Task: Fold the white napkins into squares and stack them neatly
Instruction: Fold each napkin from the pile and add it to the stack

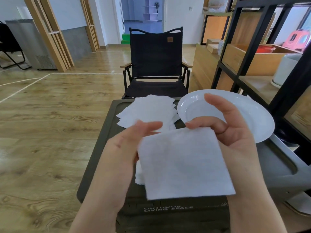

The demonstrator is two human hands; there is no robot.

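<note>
Right now both hands, left (pixel 124 145) and right (pixel 235 130), pinch a folded white napkin (pixel 185 163) above the table (pixel 104 148)

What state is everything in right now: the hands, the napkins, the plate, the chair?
Left hand: grips the left edge of the held napkin.
Right hand: pinches its top right corner.
Held napkin: folded square, lifted off the table.
Napkin pile: loose, fanned out, on the far end of the table.
Plate: upright, nothing visible on it.
Chair: unfolded, unoccupied.
</note>
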